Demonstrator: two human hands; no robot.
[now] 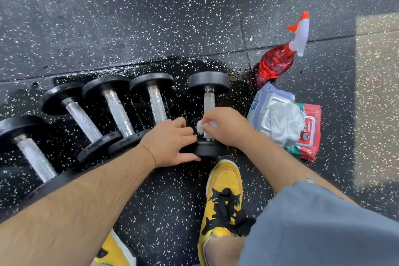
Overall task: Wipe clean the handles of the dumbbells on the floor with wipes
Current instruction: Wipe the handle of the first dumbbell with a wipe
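Floor (151, 17): black rubber tiles with white speckles, seams running across. Glossy wet patch (237, 69) mid-scene. Spray bottle (278, 62), red liquid, white-and-orange trigger head, on the floor right of centre at the wet patch's far right edge. Pale speckled strip (375, 93) along the far right. Near centre, a yellow shoe (224, 179) with black laces. Second yellow shoe (114, 252) at the near edge, partly cut off. Grey-blue shorts (323, 222) near right.
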